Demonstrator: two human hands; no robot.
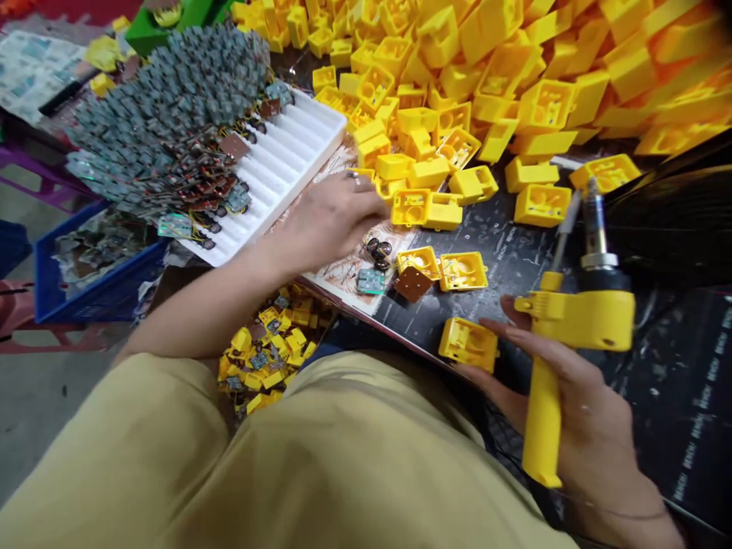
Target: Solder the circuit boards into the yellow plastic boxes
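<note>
My right hand point(577, 396) is closed round the handle of a yellow soldering gun point(563, 335), whose metal tip points up and away; its fingertips also touch a yellow plastic housing point(469, 343) at the table's near edge. My left hand point(332, 217) reaches forward, palm down, with its fingers curled at a yellow housing point(410, 207) on the edge of the heap; whether it grips it I cannot tell. A small circuit board point(370, 280) with wires and a brown board point(412, 284) lie between the hands, beside two more housings point(462, 271).
A big heap of yellow housings point(515, 69) fills the back of the dark table point(686, 381). A white ribbed tray point(286, 164) carries a pile of circuit boards point(171, 114). A blue crate point(51, 282) stands at left. Finished yellow parts point(268, 351) lie below the table.
</note>
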